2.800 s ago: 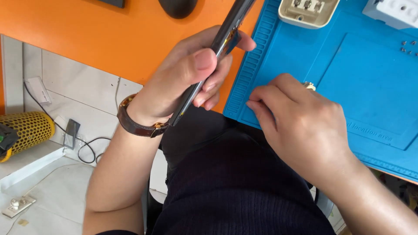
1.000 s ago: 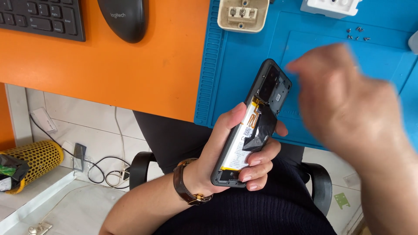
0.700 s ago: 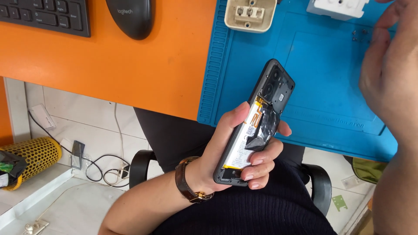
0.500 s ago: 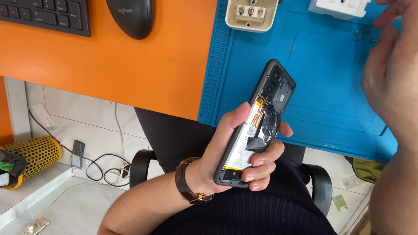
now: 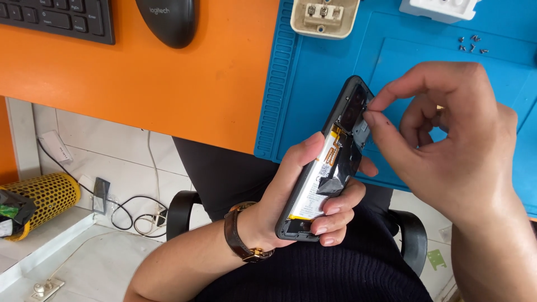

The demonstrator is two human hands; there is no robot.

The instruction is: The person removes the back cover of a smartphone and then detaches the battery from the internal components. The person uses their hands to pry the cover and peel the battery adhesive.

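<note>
Right fingers: the right hand (image 5: 447, 140) has thumb and forefinger pinched almost shut at the upper end of the opened smartphone (image 5: 330, 168), beside the camera block; whether something tiny sits between the tips I cannot tell.
Left fingers: the left hand (image 5: 305, 201) is wrapped around the phone's lower half, thumb on one long side, fingertips curled over the other, back cover off and battery showing.
Where the phone is: held in the air over the lap, just off the near edge of the blue repair mat (image 5: 335, 72), tilted with the camera end toward the tabletop (image 5: 168, 89).
Doing it well: I judge that a steady left grip and a light right pinch suit parts this small; working closer over the mat would catch anything dropped.
Count: one phone, one mat, about five loose screws (image 5: 471, 45) near its far right corner, one beige socket block (image 5: 324, 15), one white part (image 5: 439, 8), one mouse (image 5: 166, 19), one keyboard (image 5: 59, 19), one wristwatch (image 5: 238, 235).
</note>
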